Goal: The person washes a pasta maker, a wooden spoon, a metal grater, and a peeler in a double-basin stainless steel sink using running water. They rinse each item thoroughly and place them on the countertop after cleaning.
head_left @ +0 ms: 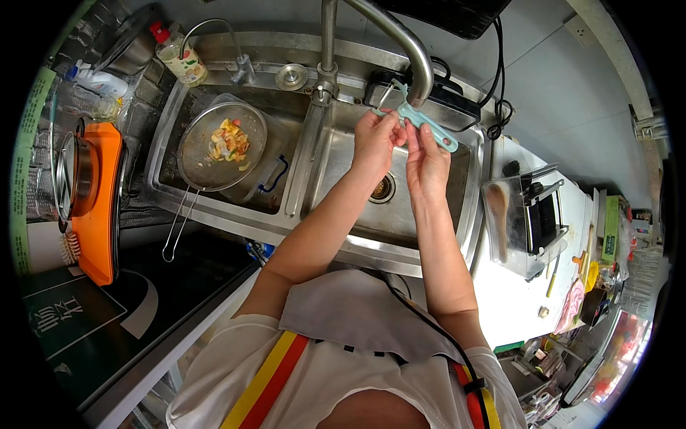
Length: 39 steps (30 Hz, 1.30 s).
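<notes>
Under the curved spout of the metal faucet [420,86] I hold a pale turquoise vegetable peeler [437,131] in both hands. The fingers of my left hand [378,137] pinch the peeler near its head, where the metal blade shows. My right hand [429,161] grips the handle, with its thumb along the side and the holed end sticking out to the right. Both hands are above the right sink basin [343,155]. Whether water runs from the spout I cannot tell.
A wire-mesh strainer [222,174] with peel scraps [230,140] rests over the left basin. A dish soap bottle [182,56] stands behind it. An orange tray [99,214] leans at left. A clear utensil rack [517,225] stands on the right counter.
</notes>
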Motion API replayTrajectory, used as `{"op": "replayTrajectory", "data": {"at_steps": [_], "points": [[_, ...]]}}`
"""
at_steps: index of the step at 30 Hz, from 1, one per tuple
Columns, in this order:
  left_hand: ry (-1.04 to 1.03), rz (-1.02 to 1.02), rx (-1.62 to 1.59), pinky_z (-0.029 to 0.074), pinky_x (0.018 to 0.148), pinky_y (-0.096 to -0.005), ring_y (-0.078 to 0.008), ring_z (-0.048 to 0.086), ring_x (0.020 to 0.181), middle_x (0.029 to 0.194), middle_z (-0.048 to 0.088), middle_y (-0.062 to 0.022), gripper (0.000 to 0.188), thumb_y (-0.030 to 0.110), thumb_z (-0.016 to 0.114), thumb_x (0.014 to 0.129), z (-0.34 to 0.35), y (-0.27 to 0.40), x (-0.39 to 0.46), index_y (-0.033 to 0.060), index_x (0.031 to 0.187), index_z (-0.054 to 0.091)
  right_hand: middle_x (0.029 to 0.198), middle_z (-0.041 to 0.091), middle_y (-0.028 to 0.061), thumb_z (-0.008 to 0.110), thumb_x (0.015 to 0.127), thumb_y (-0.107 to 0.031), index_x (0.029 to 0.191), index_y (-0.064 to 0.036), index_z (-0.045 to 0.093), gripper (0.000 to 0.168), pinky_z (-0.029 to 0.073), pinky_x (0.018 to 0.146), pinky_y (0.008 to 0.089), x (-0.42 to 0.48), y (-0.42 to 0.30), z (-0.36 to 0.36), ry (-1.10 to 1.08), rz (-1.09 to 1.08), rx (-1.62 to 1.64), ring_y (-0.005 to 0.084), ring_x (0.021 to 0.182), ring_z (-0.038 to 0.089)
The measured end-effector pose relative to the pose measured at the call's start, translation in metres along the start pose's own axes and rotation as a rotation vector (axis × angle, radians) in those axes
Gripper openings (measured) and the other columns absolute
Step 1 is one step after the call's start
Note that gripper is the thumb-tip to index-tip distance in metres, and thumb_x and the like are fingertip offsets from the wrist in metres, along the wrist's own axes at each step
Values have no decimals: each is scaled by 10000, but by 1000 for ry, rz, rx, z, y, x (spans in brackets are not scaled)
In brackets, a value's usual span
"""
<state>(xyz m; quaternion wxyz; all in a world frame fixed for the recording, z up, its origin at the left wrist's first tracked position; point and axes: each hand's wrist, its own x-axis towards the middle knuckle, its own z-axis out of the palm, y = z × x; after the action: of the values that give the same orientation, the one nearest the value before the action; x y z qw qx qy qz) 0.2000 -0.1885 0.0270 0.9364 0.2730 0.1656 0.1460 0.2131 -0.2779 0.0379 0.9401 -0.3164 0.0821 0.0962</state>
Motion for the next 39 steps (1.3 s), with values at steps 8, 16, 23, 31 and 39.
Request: {"op": "replayTrajectory", "data": {"at_steps": [8, 16, 23, 31, 39], "points": [[-66, 38, 166, 395, 468, -223, -113, 506, 526, 667, 529, -57, 77, 19, 529, 822, -10, 23, 0, 2, 884, 486, 956, 615, 91, 599, 836, -142, 1112, -43, 525, 302, 500, 800, 326, 12, -35, -19, -56, 48, -202, 223, 894, 605], [-134, -2, 274, 432, 496, -226, -111, 532, 559, 698, 554, -63, 33, 32, 507, 845, -6, 29, 6, 4, 857, 494, 780, 599, 26, 505, 870, -108, 1107, 42, 537, 282, 421, 571, 188, 10, -27, 17, -382, 112, -1027, 76, 620, 544], [-169, 45, 366, 468, 531, -231, -122, 566, 600, 739, 559, -75, 23, 13, 495, 843, -2, 28, 2, 0, 860, 486, 631, 571, 34, 531, 859, -165, 722, -12, 562, 208, 378, 448, 208, 18, -16, 23, -194, 56, -1095, 67, 483, 470], [-167, 69, 364, 431, 481, -228, -117, 551, 566, 690, 548, -73, 59, 3, 505, 816, -7, 24, 11, 2, 867, 477, 601, 551, 29, 516, 871, -186, 684, -15, 561, 257, 373, 435, 215, 15, -12, 13, -316, -28, -930, 69, 477, 475], [-113, 26, 480, 407, 456, -233, -121, 525, 514, 665, 549, -78, 59, -3, 493, 814, 0, 28, 6, 2, 871, 477, 632, 569, 18, 478, 878, -172, 788, -8, 586, 215, 391, 463, 215, 11, -21, 32, -154, 55, -1390, 66, 496, 479]]}}
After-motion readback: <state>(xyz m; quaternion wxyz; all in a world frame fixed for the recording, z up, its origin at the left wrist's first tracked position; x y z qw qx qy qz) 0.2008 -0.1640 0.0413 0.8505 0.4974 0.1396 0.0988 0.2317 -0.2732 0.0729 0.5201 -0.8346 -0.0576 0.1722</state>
